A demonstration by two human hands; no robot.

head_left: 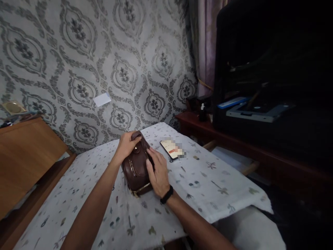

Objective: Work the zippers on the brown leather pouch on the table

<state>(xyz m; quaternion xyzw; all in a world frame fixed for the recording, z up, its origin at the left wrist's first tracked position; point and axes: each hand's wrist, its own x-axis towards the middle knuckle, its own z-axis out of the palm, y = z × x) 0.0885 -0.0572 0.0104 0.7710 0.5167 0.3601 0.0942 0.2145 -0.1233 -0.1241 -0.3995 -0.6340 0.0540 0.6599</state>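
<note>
A small dark-brown leather bag (137, 161) with gold-coloured zips lies on the patterned white cloth in the middle of the head view. My left hand (127, 146) is closed on the bag's far end, by a round metal fastener (135, 150). Against the bag's right side, my right hand (158, 170) grips the edge, thumb and fingers along it; some fingertips are hidden. A black band (167, 194) circles my right wrist. Just right of the bag lies a phone (170, 148) with its screen lit, partly blurred out.
The white cloth (203, 205) covers the table to its front edge. A wooden cabinet (31, 146) stands on the left. To the right are a dark-red shelf (192, 119), a small dark bottle (202, 113) and a large black screen (273, 52).
</note>
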